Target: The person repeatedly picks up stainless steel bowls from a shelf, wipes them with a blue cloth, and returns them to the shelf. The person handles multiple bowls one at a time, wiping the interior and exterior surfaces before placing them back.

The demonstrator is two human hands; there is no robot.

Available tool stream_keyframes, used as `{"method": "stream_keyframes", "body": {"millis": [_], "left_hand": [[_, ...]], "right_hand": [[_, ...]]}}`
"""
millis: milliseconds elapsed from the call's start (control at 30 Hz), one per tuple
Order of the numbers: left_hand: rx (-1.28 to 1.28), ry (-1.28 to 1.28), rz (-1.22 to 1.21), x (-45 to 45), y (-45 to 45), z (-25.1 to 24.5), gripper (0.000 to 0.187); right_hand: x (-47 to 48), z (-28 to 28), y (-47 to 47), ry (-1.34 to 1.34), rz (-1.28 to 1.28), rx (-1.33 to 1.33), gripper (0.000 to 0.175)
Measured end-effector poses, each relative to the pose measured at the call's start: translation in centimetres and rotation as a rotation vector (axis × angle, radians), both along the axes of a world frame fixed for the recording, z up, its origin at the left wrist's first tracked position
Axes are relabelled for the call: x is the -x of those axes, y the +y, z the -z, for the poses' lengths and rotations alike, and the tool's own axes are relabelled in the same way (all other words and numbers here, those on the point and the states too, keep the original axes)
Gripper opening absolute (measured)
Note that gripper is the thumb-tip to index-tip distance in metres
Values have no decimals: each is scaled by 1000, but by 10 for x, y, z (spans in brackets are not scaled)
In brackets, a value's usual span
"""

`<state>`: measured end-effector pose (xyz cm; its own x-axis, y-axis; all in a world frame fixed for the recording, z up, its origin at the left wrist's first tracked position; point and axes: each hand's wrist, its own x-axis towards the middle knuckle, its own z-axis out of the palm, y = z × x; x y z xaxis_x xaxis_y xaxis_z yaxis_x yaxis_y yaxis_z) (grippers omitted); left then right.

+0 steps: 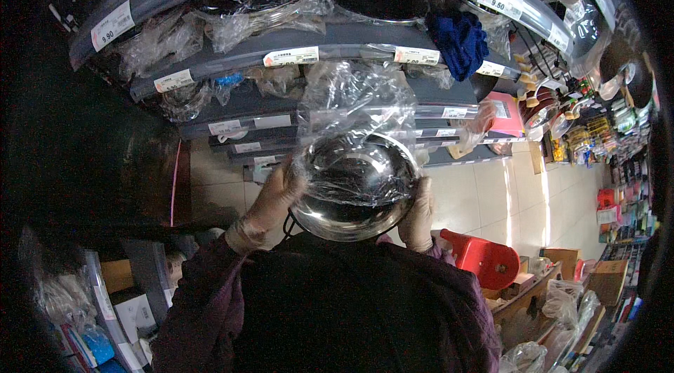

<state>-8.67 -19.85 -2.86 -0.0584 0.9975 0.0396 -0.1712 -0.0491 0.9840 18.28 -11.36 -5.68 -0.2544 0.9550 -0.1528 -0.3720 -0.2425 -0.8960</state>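
Note:
A shiny stainless steel bowl [342, 223] is held up between both hands, close to my chest. Clear plastic wrap [358, 89] covers part of it and stands up loosely beyond its far rim. My left hand [271, 204], in a thin pale glove, grips the bowl's left side. On the opposite side my right hand [418, 215], gloved too, presses against the rim. The fingertips of both hands are partly hidden by the bowl and the plastic. A dark blue cloth [459, 44] hangs over a shelf edge, ahead and to the right.
Tiered shelves [368, 36] with price tags hold plastic-wrapped metalware in front of me. A red plastic stool [484, 260] stands on the tiled floor [463, 194] to the right. Cardboard boxes [608, 281] are at lower right. More shelving [100, 289] is at lower left.

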Motion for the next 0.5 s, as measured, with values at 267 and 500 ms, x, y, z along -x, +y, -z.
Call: {"method": "stream_keyframes", "body": {"millis": [267,500], "left_hand": [[150,71,-78,24,35,-11,45],[103,37,-99,23,37,9,46]], "right_hand": [[9,-30,40,348,-396,488,49],[0,-36,69,-87,-579,154,22]]}}
